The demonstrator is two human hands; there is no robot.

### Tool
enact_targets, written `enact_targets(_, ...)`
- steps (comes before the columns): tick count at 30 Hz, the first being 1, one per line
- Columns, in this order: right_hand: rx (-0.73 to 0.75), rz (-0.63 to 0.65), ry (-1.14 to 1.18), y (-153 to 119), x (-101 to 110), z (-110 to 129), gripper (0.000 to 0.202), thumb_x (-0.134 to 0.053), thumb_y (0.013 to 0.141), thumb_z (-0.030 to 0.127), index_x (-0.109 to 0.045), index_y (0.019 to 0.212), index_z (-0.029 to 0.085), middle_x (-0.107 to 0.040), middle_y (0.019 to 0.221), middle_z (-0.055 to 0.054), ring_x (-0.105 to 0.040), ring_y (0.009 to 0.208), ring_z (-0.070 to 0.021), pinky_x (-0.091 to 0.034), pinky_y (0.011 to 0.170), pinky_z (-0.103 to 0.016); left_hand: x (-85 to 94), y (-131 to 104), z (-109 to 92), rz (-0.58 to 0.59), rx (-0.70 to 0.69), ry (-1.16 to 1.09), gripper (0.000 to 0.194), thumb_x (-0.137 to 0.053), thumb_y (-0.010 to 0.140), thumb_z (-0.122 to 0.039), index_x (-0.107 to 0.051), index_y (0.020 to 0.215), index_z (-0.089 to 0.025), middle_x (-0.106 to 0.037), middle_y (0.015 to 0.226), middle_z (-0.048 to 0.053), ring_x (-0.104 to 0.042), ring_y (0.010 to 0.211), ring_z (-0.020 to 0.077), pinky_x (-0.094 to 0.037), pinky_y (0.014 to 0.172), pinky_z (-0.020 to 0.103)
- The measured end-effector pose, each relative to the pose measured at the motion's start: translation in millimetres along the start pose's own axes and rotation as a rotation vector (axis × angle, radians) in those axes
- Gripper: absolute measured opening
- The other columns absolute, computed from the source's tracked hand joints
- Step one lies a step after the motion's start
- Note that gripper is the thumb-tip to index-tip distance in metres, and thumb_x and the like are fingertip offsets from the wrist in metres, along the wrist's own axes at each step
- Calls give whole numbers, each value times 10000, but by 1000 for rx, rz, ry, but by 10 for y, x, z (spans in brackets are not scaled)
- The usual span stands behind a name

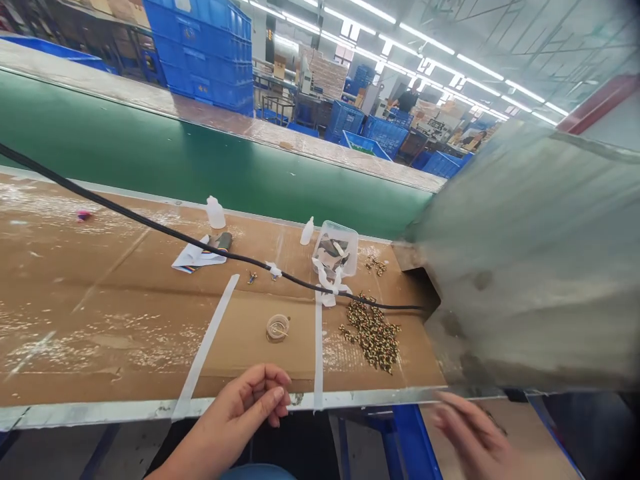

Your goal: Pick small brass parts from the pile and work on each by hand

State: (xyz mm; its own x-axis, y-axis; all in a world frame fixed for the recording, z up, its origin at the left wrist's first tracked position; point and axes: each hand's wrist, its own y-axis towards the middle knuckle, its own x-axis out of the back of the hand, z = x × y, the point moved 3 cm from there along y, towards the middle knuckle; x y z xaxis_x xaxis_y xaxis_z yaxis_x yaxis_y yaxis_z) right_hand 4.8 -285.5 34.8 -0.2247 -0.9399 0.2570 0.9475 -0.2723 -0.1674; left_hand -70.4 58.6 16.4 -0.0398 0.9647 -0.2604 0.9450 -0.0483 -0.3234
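Note:
My left hand (247, 410) is at the table's front edge, its fingers curled in and the thumb against them. Whatever it may hold is hidden. My right hand (473, 433) is to the right, past the front edge and over a brown cardboard surface (450, 440); motion smears its fingers. On the tabletop in front of my left hand stands a small round clear dish (277, 328) with a thin pale stick in it. A pile of small dark and gold-coloured pieces (373, 333) lies between the hands, farther in.
A black cable (165, 229) crosses above the tabletop. Behind it are a clear plastic tub (353, 243) with cloth, white bottles (216, 213) and a folded cloth (197, 257). A large metal housing (530, 267) borders the right side. A green conveyor belt (225, 160) runs behind.

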Motion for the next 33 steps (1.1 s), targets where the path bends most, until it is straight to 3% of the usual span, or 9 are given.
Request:
enact_targets(3,-206,464,236,-271,-914,-31,304,-769,654,430,-668,831,204,-707,803,-71,-674,712,-208,-567,677,-340,18,7,5,-27,-15,45,239,-552,851,-405,-583,934,-183,-628,795,26,-581,738,150,-489,679,274)
enact_targets(6,-383,671,469,-572,-1683,62,289,-772,675,380,-634,821,172,-709,801,-60,-676,696,-153,-554,634,-245,82,-28,21,-83,-15,80,219,-562,843,-391,-594,920,-189,-650,837,29,-605,772,157,-512,724,279)
enact_targets(9,-507,759,619,-784,-2099,137,241,-779,692,295,-634,815,146,-682,763,-30,-653,685,-100,-539,624,-178,177,-74,28,-173,-41,87,193,-601,812,-354,-621,913,-191,-675,885,35,-636,835,174,-524,793,287)
enact_targets(13,-589,740,716,-854,-2286,117,191,-774,706,226,-654,829,142,-651,683,4,-616,621,-56,-527,605,-128,265,-72,34,-257,-60,46,182,-635,781,-312,-659,926,-204,-704,937,35,-658,895,182,-529,838,272)
enact_targets(22,-611,698,750,-909,-2393,97,200,-787,687,226,-658,809,136,-634,680,12,-581,584,-46,-517,563,-131,297,10,-39,-333,-141,77,140,-689,737,-267,-749,859,-233,-718,880,22,-651,851,163,-527,781,209)
enact_targets(33,-327,650,527,-919,-2424,39,199,-715,758,327,-615,780,157,-619,637,21,-562,587,-67,-472,594,-166,270,79,51,-312,-37,-151,142,-723,721,-281,-751,851,-231,-716,817,-2,-626,776,129,-511,742,194)
